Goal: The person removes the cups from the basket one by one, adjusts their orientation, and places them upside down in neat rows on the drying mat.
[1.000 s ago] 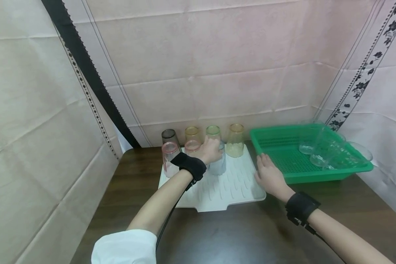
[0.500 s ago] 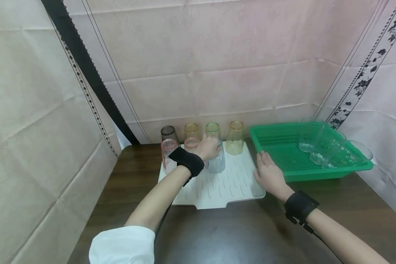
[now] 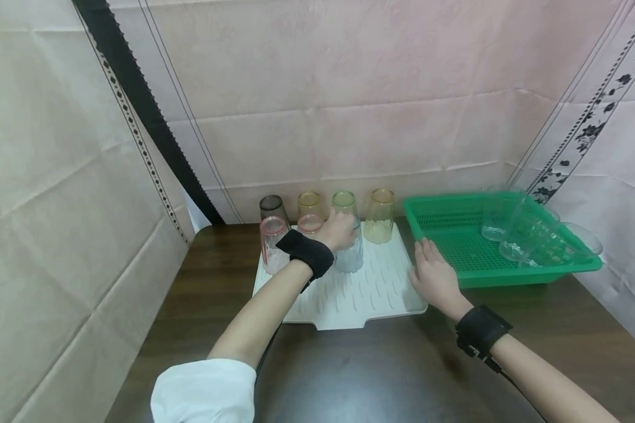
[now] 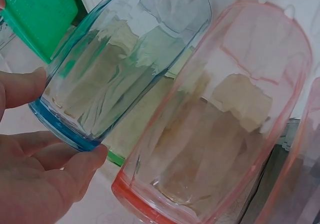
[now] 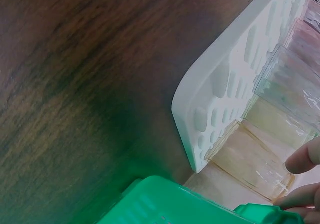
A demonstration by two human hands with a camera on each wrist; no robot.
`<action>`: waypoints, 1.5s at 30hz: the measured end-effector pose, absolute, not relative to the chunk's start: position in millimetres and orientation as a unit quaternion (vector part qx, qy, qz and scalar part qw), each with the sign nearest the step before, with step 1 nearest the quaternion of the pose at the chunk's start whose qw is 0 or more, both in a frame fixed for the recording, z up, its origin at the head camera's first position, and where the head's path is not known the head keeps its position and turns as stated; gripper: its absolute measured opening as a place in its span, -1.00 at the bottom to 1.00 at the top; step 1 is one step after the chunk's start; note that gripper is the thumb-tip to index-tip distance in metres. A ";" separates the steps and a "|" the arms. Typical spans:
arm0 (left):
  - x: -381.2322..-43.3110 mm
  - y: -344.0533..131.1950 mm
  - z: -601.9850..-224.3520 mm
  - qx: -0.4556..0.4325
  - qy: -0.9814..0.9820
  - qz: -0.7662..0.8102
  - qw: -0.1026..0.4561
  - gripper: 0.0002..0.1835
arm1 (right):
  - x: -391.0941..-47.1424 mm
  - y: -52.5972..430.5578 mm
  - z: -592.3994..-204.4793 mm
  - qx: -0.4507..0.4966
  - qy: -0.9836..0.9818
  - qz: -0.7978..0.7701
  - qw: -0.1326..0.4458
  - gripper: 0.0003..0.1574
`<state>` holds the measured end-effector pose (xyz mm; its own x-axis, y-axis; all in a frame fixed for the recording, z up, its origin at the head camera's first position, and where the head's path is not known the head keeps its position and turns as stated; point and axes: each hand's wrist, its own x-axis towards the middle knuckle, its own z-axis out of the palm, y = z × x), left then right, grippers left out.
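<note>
My left hand (image 3: 340,230) pinches the upper end of an upside-down light blue glass (image 4: 125,64) between thumb and fingers. That glass stands upright in the front row on a white ribbed drying tray (image 3: 360,305), though contact at its rim is hard to confirm. To its left are two pink glasses (image 3: 272,242), one partly behind my hand. Behind stand a dark grey glass (image 3: 272,204), an amber glass (image 3: 309,201), a green glass (image 3: 344,200) and a yellow glass (image 3: 379,220). My right hand (image 3: 435,277), fingers straight, lies between the tray's right edge and a green basket (image 3: 503,278).
Several clear glass vessels (image 3: 529,235) lean in the right part of the basket. A brown wooden table (image 3: 349,376) lies under everything. Pale cloth (image 3: 360,106) hangs behind and at both sides. Black bands (image 3: 481,330) with cables circle both wrists.
The head view has tilted and shifted slightly. My left hand stays on the blue glass, and my right hand keeps its place beside the tray and basket.
</note>
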<state>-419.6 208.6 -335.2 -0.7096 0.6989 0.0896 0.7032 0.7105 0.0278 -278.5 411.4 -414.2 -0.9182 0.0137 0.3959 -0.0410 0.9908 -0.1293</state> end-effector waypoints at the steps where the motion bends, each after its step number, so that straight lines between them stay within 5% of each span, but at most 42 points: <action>1: -419.8 208.9 -334.4 -0.380 -0.924 -0.027 0.038 -0.75 | -278.8 412.0 -414.3 0.007 -0.977 0.069 0.203 -0.29; 15: -414.5 210.3 -325.7 -0.323 -0.943 -0.086 -0.002 -0.70 | -275.0 410.9 -412.9 0.010 -0.977 0.074 0.198 -0.28; 38: -392.3 195.5 -313.1 -0.327 -0.940 -0.088 0.039 -0.62 | -278.0 413.9 -412.7 0.022 -0.980 0.071 0.186 -0.27; 45: -371.7 170.5 -316.0 -0.361 -0.920 -0.113 0.101 -0.63 | -278.5 415.9 -411.3 0.025 -0.979 0.070 0.189 -0.27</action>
<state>-371.7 170.5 -316.0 -0.7185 0.6420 0.2676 0.6876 0.7135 0.1343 -278.5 415.9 -411.3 -0.9274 -0.0217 0.3734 -0.0745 0.9890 -0.1278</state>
